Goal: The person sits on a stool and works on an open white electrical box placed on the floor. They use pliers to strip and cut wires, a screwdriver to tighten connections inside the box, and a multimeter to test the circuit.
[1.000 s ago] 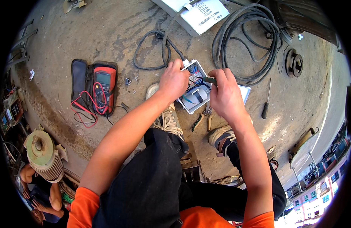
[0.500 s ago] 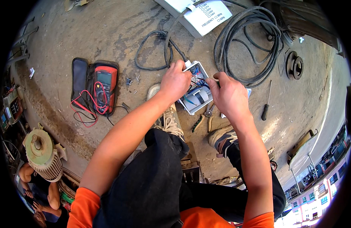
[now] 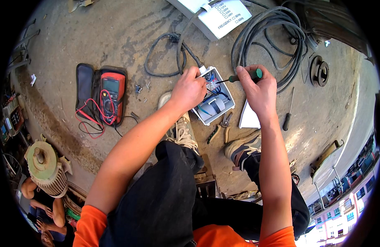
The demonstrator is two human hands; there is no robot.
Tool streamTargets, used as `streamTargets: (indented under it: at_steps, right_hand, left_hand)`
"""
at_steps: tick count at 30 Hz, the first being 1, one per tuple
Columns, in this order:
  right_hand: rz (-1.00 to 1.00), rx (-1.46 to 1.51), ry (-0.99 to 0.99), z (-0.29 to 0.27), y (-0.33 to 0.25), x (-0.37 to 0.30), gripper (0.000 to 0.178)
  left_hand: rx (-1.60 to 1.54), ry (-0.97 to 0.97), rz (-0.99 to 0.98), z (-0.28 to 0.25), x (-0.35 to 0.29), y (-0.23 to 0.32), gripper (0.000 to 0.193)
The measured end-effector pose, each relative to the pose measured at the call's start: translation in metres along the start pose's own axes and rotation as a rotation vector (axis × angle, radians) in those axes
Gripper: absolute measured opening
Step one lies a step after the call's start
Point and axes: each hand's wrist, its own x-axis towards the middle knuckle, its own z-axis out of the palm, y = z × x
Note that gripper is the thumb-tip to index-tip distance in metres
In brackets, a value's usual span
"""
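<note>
A light grey electrical box [image 3: 231,103] lies uncovered on the ground between my shoes, showing a grey cylinder [image 3: 215,106], blue and black wires and a small terminal block. My left hand [image 3: 189,90] is closed at the box's left wall; its fingertips are partly hidden, so what they pinch cannot be made out. In my right hand [image 3: 261,89] is a screwdriver [image 3: 256,74] with a green and black handle. Its shaft points left into the box, the tip by the terminals. Below that hand lies a white panel [image 3: 249,117], partly covered by the wrist.
Pliers [image 3: 215,133] lie just below the box, and another screwdriver [image 3: 287,121] is farther right. A red multimeter [image 3: 112,86] rests in its case at left, near loose screws [image 3: 138,89]. Coiled black cable [image 3: 239,45] and a white carton [image 3: 227,24] lie beyond. A motor [image 3: 46,164] stands lower left, near another person.
My right hand has risen slightly and moved right from the box edge; the screwdriver in it now shows, reaching into the box. The white panel is more exposed. My left hand stays nearly still.
</note>
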Motion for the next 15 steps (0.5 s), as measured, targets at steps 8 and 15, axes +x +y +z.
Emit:
streamTargets:
  at_steps: [8, 15]
  right_hand:
    - [0.053, -0.120, -0.027, 0.025, 0.030, 0.021, 0.037]
    - [0.158, -0.106, -0.070, 0.029, 0.053, 0.041, 0.042]
  left_hand:
    - [-0.003, -0.051, -0.097, 0.002, 0.000, 0.004, 0.009]
    - [-0.013, -0.039, -0.107, 0.001, 0.000, 0.006, 0.007]
